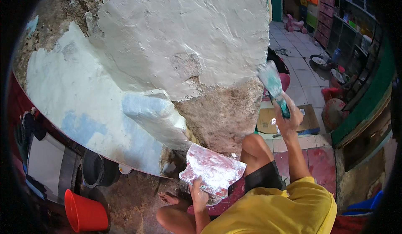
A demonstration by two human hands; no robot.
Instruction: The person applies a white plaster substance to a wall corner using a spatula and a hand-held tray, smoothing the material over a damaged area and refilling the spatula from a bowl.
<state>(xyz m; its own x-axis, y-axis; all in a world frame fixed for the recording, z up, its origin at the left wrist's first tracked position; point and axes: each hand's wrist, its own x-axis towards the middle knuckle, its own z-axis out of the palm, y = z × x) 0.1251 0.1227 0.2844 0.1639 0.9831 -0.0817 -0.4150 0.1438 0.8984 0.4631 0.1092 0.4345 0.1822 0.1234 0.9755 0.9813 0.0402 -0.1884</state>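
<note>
My right hand (289,119) is closed on the green handle of a putty knife (268,75), raised with its pale, smeared blade at the right edge of a wall section (180,29) coated in rough pale plaster. Below that coat is a bare, stained brown patch (222,112). My left hand (199,194) grips a white-smeared, reddish board (211,165) with scalloped edges, held low over my lap. A chipped wall face (75,92) in white and light blue bends away to the left, with a short protruding ledge (150,108) beside the brown patch.
An orange-red bucket (86,211) and a dark tub (96,171) sit at lower left. At right, cardboard (305,119) lies on floor tiles (303,71) beside a green door frame (360,121), with drawers (324,18), shelves, a pink toy (295,25) and clutter farther back.
</note>
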